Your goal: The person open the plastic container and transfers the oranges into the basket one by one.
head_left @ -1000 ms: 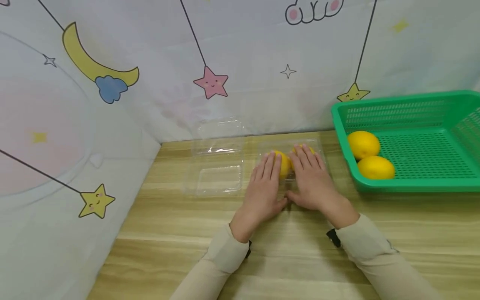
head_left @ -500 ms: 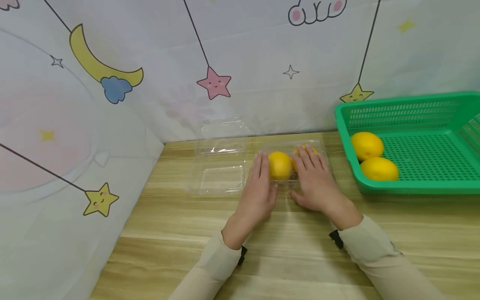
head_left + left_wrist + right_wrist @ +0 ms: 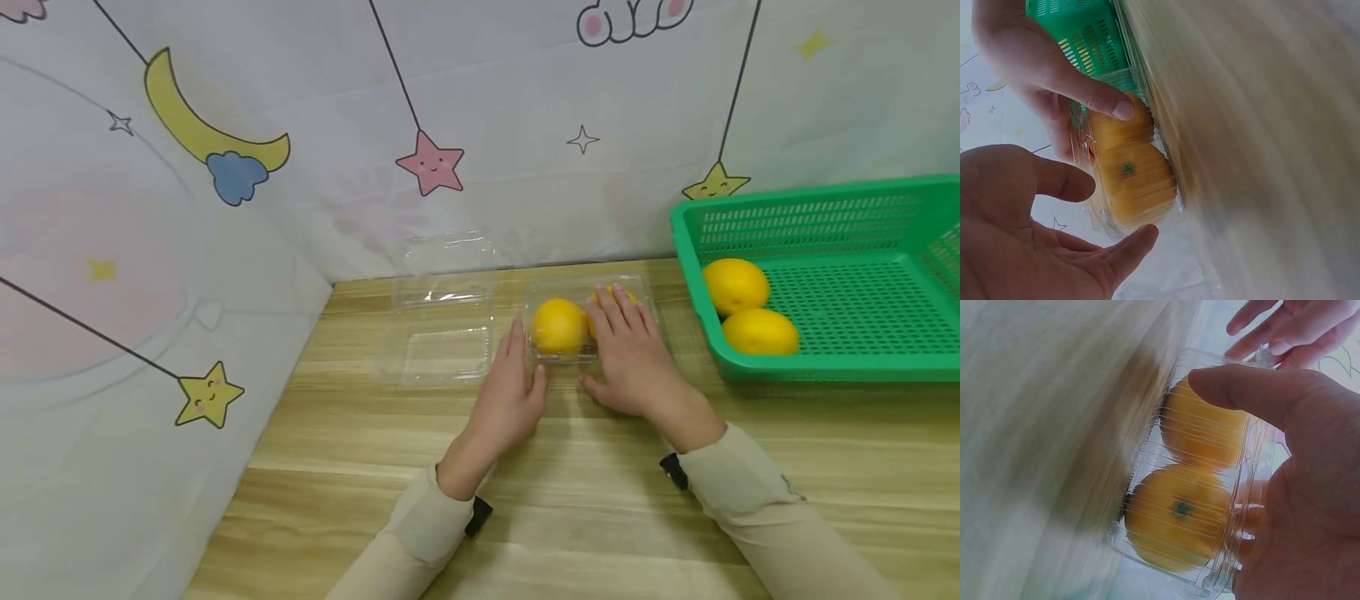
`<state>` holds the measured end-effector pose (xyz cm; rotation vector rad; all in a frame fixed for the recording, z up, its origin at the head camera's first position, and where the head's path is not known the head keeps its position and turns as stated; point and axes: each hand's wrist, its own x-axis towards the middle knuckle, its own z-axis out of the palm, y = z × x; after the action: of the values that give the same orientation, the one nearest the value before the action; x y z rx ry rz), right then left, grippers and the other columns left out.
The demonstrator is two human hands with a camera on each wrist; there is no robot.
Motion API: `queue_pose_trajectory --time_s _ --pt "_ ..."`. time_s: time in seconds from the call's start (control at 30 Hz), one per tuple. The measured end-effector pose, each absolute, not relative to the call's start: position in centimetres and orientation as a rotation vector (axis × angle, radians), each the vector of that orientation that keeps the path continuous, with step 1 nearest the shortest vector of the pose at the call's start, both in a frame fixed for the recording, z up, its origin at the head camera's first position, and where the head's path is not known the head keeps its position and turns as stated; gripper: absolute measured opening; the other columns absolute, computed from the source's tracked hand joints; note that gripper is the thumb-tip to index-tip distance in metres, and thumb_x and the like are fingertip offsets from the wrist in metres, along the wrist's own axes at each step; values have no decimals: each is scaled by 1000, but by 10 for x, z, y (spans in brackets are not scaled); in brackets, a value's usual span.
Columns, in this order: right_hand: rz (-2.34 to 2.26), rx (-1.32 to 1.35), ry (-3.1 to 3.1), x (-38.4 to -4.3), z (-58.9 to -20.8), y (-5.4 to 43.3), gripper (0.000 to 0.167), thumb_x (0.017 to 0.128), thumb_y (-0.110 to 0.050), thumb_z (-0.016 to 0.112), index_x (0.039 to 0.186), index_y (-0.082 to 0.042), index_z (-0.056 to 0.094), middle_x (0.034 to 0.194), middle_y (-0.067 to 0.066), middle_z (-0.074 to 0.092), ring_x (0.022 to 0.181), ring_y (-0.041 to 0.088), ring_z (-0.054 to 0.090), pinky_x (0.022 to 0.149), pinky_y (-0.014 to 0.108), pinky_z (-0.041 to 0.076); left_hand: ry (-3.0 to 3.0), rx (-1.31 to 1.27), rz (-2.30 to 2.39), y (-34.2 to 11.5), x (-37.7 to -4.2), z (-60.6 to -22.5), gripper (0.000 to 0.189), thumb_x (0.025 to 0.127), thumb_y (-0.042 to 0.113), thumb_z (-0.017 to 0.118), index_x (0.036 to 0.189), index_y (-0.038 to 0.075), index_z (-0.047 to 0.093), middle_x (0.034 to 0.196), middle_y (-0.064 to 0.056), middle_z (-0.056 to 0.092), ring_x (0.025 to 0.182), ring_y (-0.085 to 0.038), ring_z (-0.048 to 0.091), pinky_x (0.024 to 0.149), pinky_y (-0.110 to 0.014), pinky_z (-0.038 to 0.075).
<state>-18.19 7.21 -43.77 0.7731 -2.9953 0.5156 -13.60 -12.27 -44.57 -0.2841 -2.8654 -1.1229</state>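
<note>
Fingers (image 3: pixel 614 310) straight and gripping nothing, my right hand (image 3: pixel 632 358) lies over the right end of the clear box (image 3: pixel 562 360) on the worktop (image 3: pixel 570 508), my left hand (image 3: pixel 504 393) just left of it; its thin, slippery plastic, weighted by fruit (image 3: pixel 558 326), should want holding low at both ends.

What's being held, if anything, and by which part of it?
Nothing gripped. Right hand lays its fingers on top of the closed clear container, right end; left hand is open at the left end, contact unclear.
</note>
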Motion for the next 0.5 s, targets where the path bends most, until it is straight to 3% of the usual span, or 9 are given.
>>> queue_pose_trajectory --time_s 0.17,0.33,0.5 --pt "519 773 -3005 -181 -436 73 94 90 -28 83 160 6 31 174 28 15 161 47 9 127 66 11 -2832 -219 -1191 -123 -136 -447 73 106 10 57 166 -4 19 158 -28 43 117 -34 65 100 -47 57" --pt "512 781 -2999 -181 -436 73 93 90 -27 83 160 6 32 173 28 16 161 48 10 127 66 12 -2777 -145 -1361 -123 -138 -448 74 104 3 58 166 -5 19 146 -25 51 104 -27 71 83 -33 62" --pt "496 779 -3000 -182 -435 72 93 90 -28 83 161 6 32 174 28 16 161 47 10 127 66 12 -2709 -28 -1663 -124 -141 -450 77 105 1 56 167 -3 11 134 -22 57 82 -24 72 67 -31 61"
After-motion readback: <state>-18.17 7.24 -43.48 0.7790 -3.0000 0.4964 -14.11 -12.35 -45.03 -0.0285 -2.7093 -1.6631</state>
